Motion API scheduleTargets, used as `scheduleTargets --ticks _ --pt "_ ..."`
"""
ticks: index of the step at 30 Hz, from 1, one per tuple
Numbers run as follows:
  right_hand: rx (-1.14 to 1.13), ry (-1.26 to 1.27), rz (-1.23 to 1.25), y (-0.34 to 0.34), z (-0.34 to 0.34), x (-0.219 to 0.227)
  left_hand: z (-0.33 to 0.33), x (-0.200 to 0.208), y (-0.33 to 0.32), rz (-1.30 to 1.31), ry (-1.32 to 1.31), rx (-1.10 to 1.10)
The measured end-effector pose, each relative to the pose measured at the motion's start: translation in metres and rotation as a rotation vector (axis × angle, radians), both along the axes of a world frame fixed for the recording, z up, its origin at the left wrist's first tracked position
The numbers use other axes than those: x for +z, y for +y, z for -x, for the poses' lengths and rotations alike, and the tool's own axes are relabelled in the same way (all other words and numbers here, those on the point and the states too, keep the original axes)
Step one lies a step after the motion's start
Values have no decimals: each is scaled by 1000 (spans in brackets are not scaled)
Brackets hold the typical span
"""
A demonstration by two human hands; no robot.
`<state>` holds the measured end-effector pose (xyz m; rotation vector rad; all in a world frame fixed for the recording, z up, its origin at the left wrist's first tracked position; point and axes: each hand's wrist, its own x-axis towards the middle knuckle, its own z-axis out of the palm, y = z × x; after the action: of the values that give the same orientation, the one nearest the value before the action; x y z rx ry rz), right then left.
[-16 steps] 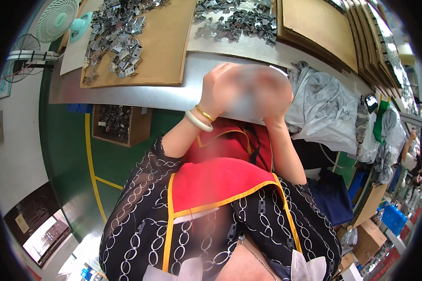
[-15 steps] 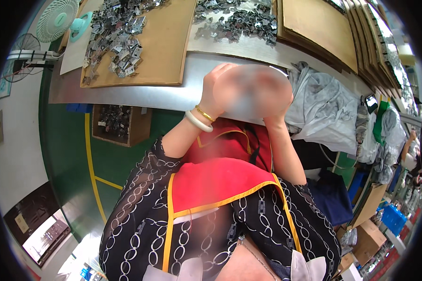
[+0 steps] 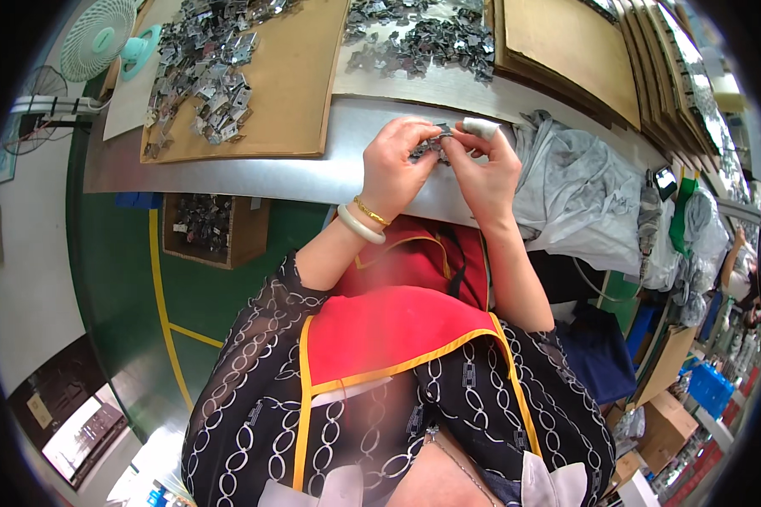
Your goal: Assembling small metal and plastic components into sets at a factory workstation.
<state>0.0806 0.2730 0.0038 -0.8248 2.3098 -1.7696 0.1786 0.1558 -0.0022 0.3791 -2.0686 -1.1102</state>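
Above the near edge of the metal bench, my left hand [image 3: 395,166] and my right hand [image 3: 487,175] meet fingertip to fingertip. Small silvery-grey metal parts [image 3: 429,148] sit between them. The left thumb and fingers close round the parts from one side. My right thumb and forefinger pinch at their upper end. A white wrap [image 3: 480,128] covers one finger of the right hand. The fingers partly hide the parts, so I cannot tell how many pieces there are or whether they are joined.
Loose metal pieces [image 3: 221,89] lie heaped on a brown board [image 3: 292,101] at the left. Darker pieces [image 3: 450,44] are spread further back. Stacked boards [image 3: 571,51] stand at the back right, beside grey cloth [image 3: 579,177]. A box [image 3: 249,228] of parts sits below the bench.
A blurred patch hid both hands' fingers half a second ago; now they show. Forearms and bench stand almost the same, with the whole view shifted slightly.
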Motion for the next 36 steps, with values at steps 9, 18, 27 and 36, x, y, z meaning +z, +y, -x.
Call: scheduleTargets --ticks 9,18,27,36 --pt "55 101 -226 -4 5 16 2 -10 1 30 44 10" --pt "2 153 -38 -2 2 -1 6 -10 3 38 57 24" --pt "16 -24 30 0 -1 -3 2 -14 3 53 35 17" --pt "28 229 -122 -2 1 3 1 -23 4 90 56 11"
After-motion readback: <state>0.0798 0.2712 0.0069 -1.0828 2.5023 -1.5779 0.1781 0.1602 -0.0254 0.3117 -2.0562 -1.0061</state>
